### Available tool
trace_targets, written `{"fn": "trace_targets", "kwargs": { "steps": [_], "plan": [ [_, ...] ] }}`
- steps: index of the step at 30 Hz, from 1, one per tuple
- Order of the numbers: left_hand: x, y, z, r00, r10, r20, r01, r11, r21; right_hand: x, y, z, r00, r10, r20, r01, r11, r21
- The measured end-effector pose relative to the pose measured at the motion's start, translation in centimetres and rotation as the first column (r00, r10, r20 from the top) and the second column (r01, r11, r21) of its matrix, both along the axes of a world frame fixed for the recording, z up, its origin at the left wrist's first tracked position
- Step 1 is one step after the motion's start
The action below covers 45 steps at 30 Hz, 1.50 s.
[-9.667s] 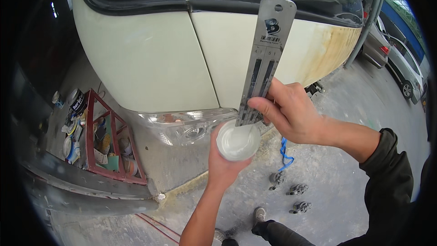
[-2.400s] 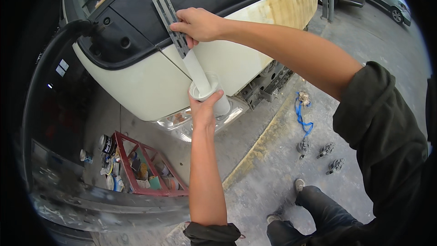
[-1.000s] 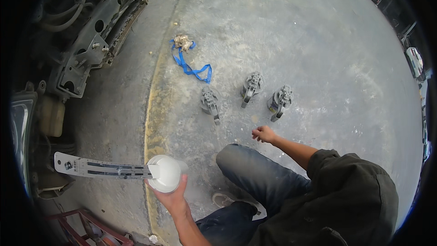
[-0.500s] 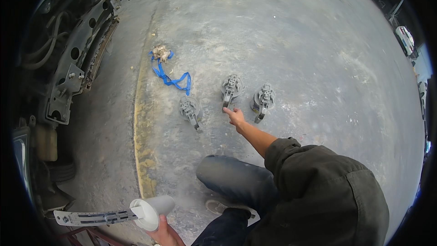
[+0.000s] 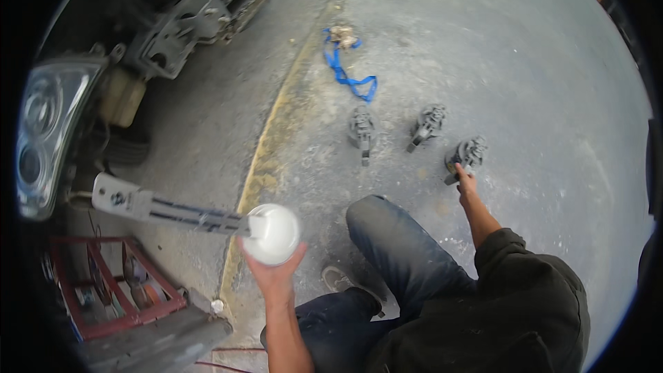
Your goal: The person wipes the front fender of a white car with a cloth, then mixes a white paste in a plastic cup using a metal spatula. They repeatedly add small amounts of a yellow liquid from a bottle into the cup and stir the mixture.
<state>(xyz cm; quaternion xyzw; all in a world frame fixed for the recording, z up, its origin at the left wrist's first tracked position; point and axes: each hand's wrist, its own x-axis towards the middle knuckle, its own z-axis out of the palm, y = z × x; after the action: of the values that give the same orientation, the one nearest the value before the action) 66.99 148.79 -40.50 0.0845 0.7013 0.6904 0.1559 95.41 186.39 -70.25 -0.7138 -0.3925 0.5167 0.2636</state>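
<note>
My left hand [image 5: 273, 278] is closed around a white mixing cup [image 5: 289, 231], which has white liquid in it. A flat, light-grey stirring stick [image 5: 186, 213] with dark slots stands in the cup and leans out to the left over its rim. My right hand [image 5: 467, 181] is closed at the handle end of the rightmost grey can [image 5: 472, 152], which stands on the floor and has a mechanical pouring lid. Two similar cans, a middle one [image 5: 429, 123] and a left one [image 5: 361, 126], stand beside it, untouched.
A blue strap [image 5: 338, 65] lies beyond the cans with a crumpled beige wad [image 5: 343, 36] at its end. At left is a partly stripped vehicle with a headlight [image 5: 52, 131]. A red metal rack [image 5: 114, 283] stands below it. A yellowish line [image 5: 276, 114] runs along the concrete floor.
My right hand has gone from the middle can's handle to the rightmost can's. The cup has come up and further into view in my left hand, and the whole view has shifted left.
</note>
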Motion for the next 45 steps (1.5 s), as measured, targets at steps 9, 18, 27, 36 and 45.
{"fn": "trace_targets", "kwargs": {
  "steps": [9, 18, 27, 36, 45],
  "plan": [
    [-0.2, 1.9, 1.0, 0.990, -0.137, 0.035, 0.129, 0.977, 0.171, -2.4, 5.0, 17.7, 0.676, 0.674, 0.297, -0.727, 0.677, 0.118],
    [-1.3, 5.3, -0.2, 0.977, -0.201, -0.071, 0.212, 0.952, 0.222, -12.6, -4.6, 45.4, 0.004, 0.426, 0.905, -0.906, -0.381, 0.183],
    [-0.9, 7.5, -0.6, 0.961, -0.181, -0.209, 0.224, 0.953, 0.204, -21.0, -10.8, 56.7, -0.034, 0.190, 0.981, -0.551, -0.823, 0.140],
    [-0.8, 7.8, 0.2, 0.972, -0.174, -0.156, 0.203, 0.958, 0.202, -24.0, -12.5, 57.0, -0.132, 0.137, 0.982, -0.446, -0.892, 0.064],
    [-0.9, 7.6, 0.3, 0.976, -0.153, -0.154, 0.183, 0.962, 0.203, -24.8, -13.6, 57.5, -0.161, 0.103, 0.982, -0.460, -0.888, 0.017]
  ]
}}
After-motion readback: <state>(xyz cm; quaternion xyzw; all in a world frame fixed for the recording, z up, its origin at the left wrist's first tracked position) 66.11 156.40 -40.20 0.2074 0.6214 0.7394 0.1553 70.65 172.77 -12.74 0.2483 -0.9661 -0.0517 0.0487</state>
